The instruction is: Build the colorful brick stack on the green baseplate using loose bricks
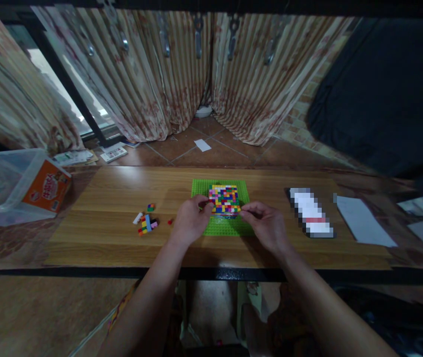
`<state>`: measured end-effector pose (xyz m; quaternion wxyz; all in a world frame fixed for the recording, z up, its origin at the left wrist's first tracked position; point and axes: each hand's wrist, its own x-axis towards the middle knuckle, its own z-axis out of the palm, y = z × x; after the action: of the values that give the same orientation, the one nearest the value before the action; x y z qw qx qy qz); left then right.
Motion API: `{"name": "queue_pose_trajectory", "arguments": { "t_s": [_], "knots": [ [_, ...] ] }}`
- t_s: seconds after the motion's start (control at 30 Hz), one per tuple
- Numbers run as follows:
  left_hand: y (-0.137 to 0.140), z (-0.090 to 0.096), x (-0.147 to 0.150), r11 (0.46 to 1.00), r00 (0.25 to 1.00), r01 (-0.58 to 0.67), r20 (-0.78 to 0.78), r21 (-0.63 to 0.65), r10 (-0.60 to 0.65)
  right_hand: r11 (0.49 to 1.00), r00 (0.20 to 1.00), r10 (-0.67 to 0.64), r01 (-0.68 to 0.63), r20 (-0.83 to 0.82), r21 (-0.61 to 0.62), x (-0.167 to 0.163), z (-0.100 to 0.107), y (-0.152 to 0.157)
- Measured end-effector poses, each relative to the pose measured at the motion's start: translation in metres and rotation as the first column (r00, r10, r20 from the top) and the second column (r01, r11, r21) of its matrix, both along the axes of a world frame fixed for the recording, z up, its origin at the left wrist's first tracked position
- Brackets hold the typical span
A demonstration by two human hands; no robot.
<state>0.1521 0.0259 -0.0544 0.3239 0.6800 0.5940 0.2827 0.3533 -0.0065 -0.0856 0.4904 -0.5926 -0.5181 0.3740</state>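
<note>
A block-shaped build of toy bricks (225, 199), in many colours, stands on a green studded baseplate (220, 228). My left hand (192, 220) is at the build's left side, its thumb and forefinger closed around what looks like a small red toy brick (204, 203). At the right front corner is my right hand (265, 220), its fingertips pinched together close to the build; what they hold, if anything, is too small to make out. Loose toy bricks (146, 224) lie in a small group to the left, with a single red piece (170, 221) nearer my left hand.
The wooden table (114, 188) has a dark front edge. To the right lie a phone-like device (311, 212) with a blurred screen and a white sheet (363, 218). A clear plastic bin (6, 186) with an orange label stands at the left. Curtains hang behind.
</note>
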Motion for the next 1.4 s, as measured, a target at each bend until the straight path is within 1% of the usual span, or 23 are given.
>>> {"name": "queue_pose_trajectory", "arguments": {
  "t_s": [0.17, 0.6, 0.97, 1.23, 1.4],
  "knots": [
    [0.0001, -0.0013, -0.0002, 1.0, 1.0, -0.005, 0.007, 0.004, 0.005, 1.0, 1.0, 0.02, -0.02, 0.018, -0.016, 0.0002, -0.0013, 0.0],
    [-0.0007, -0.0008, 0.0006, 1.0, 1.0, -0.015, -0.015, -0.004, 0.014, 0.997, 0.997, 0.041, -0.045, -0.068, -0.06, 0.0026, 0.003, 0.0002],
    [-0.0016, 0.001, 0.0013, 1.0, 0.999, -0.024, -0.033, -0.003, 0.024, 0.99, 0.971, -0.038, 0.005, -0.235, -0.14, -0.0046, 0.0035, 0.0057],
    [-0.0027, 0.0022, 0.0023, 0.999, 0.999, -0.03, -0.038, -0.014, 0.029, 0.987, 0.977, -0.039, 0.005, -0.211, -0.16, -0.0041, 0.004, 0.0072],
    [-0.0022, 0.0032, 0.003, 1.0, 0.998, -0.02, -0.053, -0.017, 0.019, 0.986, 0.97, -0.046, 0.005, -0.24, -0.168, -0.0072, 0.0037, 0.0064]
  ]
}}
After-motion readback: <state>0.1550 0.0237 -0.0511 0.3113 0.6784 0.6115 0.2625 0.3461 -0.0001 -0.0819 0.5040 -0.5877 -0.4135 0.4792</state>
